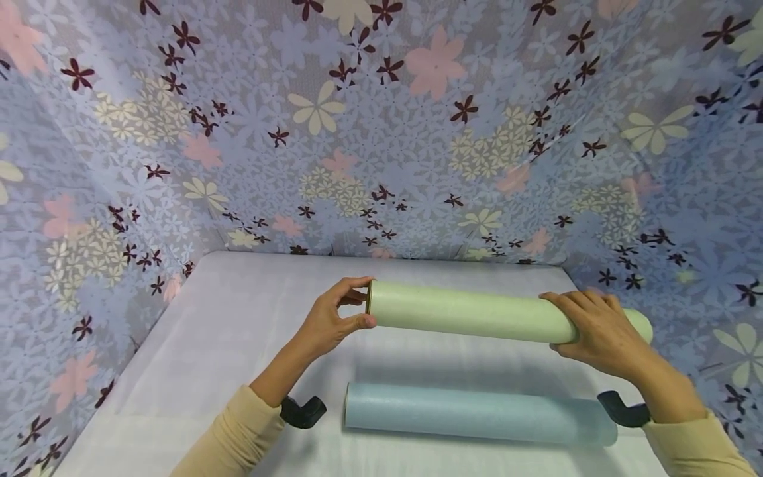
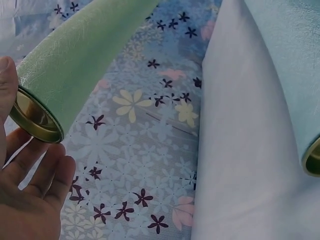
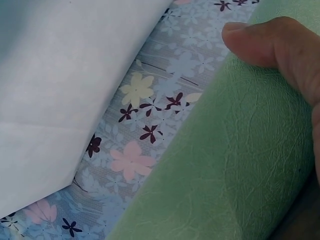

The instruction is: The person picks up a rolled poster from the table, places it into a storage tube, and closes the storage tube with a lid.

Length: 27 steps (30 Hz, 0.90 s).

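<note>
A long light-green tube (image 1: 465, 310) with a textured, wrinkled covering is held up above the white table, roughly level. At its left end my left hand (image 1: 322, 326) pinches the gold metal rim (image 2: 37, 120) between thumb and fingers. My right hand (image 1: 602, 334) grips the tube from above near its right end; in the right wrist view its thumb (image 3: 255, 45) lies along the green surface. Nearer to me, a pale blue tube (image 1: 471, 414) of the same kind rests on the table, its gold-rimmed end (image 2: 312, 160) showing in the left wrist view.
White cloth covers the table (image 1: 238, 318). Flower-patterned fabric (image 1: 381, 132) hangs behind it and on both sides, close to the table's edges. A black wrist mount (image 1: 304, 412) sits on the left wrist, and another black mount (image 1: 622, 409) on the right.
</note>
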Available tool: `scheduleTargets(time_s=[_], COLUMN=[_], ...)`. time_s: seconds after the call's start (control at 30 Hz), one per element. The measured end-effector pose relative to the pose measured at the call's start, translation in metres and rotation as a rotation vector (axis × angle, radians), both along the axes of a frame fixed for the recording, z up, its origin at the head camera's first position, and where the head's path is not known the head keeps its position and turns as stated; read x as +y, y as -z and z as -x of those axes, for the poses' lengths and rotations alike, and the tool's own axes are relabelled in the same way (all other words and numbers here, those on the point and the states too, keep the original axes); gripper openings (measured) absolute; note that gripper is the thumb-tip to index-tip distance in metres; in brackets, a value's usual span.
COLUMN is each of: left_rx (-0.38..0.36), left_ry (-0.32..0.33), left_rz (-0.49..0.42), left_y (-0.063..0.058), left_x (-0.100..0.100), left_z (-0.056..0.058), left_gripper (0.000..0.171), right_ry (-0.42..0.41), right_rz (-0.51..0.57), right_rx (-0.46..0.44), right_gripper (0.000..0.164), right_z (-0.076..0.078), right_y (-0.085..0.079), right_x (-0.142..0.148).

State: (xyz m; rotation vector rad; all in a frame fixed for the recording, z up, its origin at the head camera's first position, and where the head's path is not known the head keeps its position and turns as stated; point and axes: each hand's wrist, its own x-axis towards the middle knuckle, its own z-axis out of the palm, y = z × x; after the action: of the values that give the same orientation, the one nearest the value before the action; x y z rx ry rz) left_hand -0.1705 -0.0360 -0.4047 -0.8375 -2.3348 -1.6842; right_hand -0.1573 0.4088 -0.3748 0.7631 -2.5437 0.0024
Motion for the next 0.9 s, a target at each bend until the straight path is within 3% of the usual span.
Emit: scheduleTargets(time_s=[0.3,0.53,0.8,0.9], left_rx=[0.109,0.171,0.305,0.406], left_ry=[0.024,-0.015,-0.114,-0.157], left_rz=[0.013,0.054,0.219,0.314], left_y=[-0.002,-0.012,-0.023,-0.024], left_x=[-0.005,-0.008,-0.002,0.003], left_z=[0.0,-0.002,-0.007,-0.01], left_gripper=[0.071,0.077,0.077,0.073], right_ry=[-0.009,-0.01,0.011,0.012], right_rz=[-0.001,-0.007,-0.023,-0.022], right_rx=[-0.009,-0.011,-0.024,-0.032], right_gripper=[0.086,0.085,0.085,0.085], right_z=[0.003,0.004,0.006,0.007], right_y=[-0.001,-0.002,0.0,0.0], right_x=[0.0,0.0,-0.004,-0.005])
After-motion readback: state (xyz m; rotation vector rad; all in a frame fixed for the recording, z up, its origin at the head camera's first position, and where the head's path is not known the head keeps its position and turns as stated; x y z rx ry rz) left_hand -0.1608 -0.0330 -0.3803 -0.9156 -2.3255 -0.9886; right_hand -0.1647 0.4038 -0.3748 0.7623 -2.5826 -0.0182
